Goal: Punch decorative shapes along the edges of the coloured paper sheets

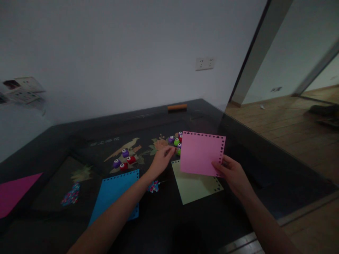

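Note:
My right hand (230, 171) grips a sheet of pink paper (202, 153) by its lower right corner, thumb in front. Small punched shapes run along the sheet's top and right edges. The fingers of my left hand (162, 158) are drawn together just left of the pink paper, beside a cluster of small craft punches (176, 141) in purple, green and red. What these fingers hold, if anything, I cannot make out. Beneath the pink sheet lies a pale green paper (189, 190), partly covered, with punched edges too. Part of the punch cluster is hidden behind the pink paper.
A blue punched paper (116, 192) lies partly under my left forearm. Several more punches (124, 160) stand behind it. Confetti piles (71, 194) and a magenta sheet (17, 194) are on the left. An orange-brown bar (177, 107) lies at the dark table's (212, 120) back.

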The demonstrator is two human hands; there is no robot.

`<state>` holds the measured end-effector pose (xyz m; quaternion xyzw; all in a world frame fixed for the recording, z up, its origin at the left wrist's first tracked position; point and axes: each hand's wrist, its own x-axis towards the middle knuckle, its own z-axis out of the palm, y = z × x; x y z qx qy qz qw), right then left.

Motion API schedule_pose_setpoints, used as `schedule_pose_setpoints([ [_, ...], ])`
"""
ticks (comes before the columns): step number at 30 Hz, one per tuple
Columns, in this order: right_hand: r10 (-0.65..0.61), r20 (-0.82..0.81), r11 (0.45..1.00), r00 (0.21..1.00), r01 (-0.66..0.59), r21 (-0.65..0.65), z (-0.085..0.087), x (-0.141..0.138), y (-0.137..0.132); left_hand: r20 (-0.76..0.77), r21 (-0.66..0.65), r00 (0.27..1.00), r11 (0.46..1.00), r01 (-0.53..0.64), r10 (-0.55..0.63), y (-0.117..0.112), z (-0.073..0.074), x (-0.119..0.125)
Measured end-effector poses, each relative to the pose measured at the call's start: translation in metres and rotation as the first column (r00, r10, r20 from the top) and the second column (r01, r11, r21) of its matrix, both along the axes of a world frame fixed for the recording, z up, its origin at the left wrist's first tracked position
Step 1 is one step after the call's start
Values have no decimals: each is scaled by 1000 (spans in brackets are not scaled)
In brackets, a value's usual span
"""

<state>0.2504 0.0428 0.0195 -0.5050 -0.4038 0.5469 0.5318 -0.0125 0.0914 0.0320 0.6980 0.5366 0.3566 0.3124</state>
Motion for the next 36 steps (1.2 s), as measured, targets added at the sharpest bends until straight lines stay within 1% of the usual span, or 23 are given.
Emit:
schedule_pose_setpoints([
  [3, 45, 35, 999, 998, -45, -13, 1, -5, -2, 98, -133, 992, 987, 86, -73, -28, 3, 1],
  [6, 92, 92, 995, 991, -89, -35, 4, -11, -5, 160, -234, 984, 966, 114, -77, -46, 1, -1],
  [9, 150, 135, 988, 979, -143, -65, 6, -15, -6, 186, -294, 981, 949, 110, -56, -52, 1, -5],
  [12, 177, 155, 984, 972, -170, -57, 6, -15, -5, 193, -325, 981, 941, 98, -36, -54, 4, -9],
  [14, 157, 164, 988, 974, -153, -37, 4, -14, -4, 198, -340, 980, 935, 101, -34, -54, 5, -10],
  [20, 42, 183, 999, 982, -45, 12, 3, -12, -1, 228, -363, 972, 922, 135, -52, -56, 6, -9],
  [23, 25, 182, 999, 983, -32, 40, 4, -12, -1, 242, -370, 968, 915, 158, -70, -59, 6, -6],
  [28, -8, 189, 1000, 982, 4, 23, 3, -10, 0, 250, -367, 960, 905, 214, -126, -65, 8, -1],
  [30, -26, 191, 1000, 981, 23, 22, 1, -7, 1, 210, -331, 967, 920, 209, -144, -67, 9, -2],
  [32, -54, 189, 998, 981, 51, 20, -1, -2, 2, 115, -277, 983, 946, 171, -144, -67, 9, -5],
  [34, -95, 192, 995, 977, 92, 22, -3, 2, 4, -54, -199, 991, 974, 107, -120, -68, 9, -7],
  [36, -129, 211, 992, 969, 126, 26, -4, 6, 5, -254, -94, 964, 994, 57, -79, -69, 9, -8],
])
